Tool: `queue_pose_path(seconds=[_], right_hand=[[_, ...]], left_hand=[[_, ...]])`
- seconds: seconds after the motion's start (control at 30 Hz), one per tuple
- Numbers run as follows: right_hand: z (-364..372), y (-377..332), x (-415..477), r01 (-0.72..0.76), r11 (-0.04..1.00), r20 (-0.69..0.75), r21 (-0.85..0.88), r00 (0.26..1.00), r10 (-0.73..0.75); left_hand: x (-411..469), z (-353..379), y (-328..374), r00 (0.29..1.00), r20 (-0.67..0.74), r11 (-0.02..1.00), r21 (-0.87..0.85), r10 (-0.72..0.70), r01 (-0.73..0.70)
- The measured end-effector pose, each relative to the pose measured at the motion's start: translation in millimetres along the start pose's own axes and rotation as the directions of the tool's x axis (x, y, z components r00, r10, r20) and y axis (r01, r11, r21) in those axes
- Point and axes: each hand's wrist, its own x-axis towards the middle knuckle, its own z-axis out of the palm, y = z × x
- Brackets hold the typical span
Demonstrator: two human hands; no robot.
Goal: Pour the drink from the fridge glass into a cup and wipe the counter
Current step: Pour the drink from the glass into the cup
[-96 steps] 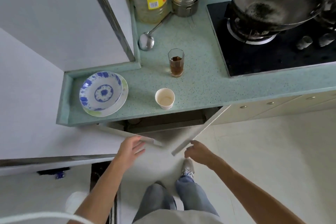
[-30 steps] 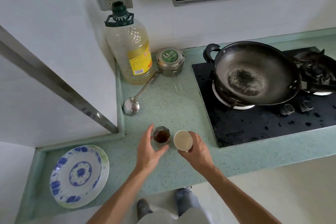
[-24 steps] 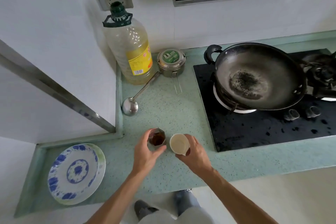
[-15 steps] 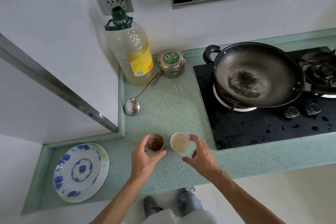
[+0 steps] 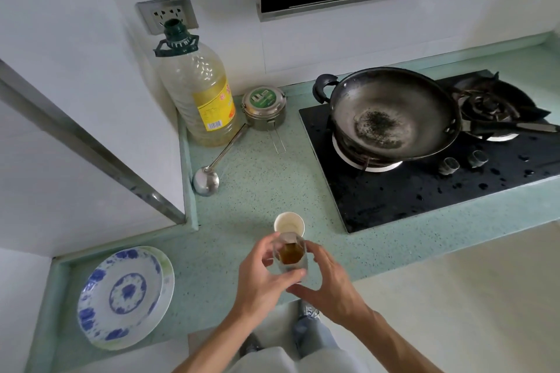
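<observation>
The green speckled counter carried a black hob with a dark wok on its left burner. A tall oil bottle stood in the back corner, and a blue-patterned plate sat far left. The left hand and right hand both curled round the glass of brown drink, one on each side. They held it over the counter's near edge, just in front of the white cup, which stood upright.
</observation>
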Motion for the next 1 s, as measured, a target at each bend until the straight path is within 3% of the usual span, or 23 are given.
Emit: queue_pose_path(seconds=[0.23, 0.67, 1.0], right_hand=[[-13, 0, -4, -0.182, 0.982, -0.084, 0.050, 0.979, 0.185], [-16, 15, 2, -0.191, 0.979, -0.032, -0.073, 0.981, 0.189], [-20, 12, 8, -0.223, 0.970, 0.008, -0.092, 0.974, 0.225]], left_hand=[[3, 22, 4, 0.990, 0.108, 0.989, -0.109, -0.090, 0.102], [10, 25, 7, 0.852, 0.294, 0.825, -0.252, -0.433, 0.506], [21, 27, -1, 0.804, 0.344, 0.778, -0.249, -0.486, 0.577]])
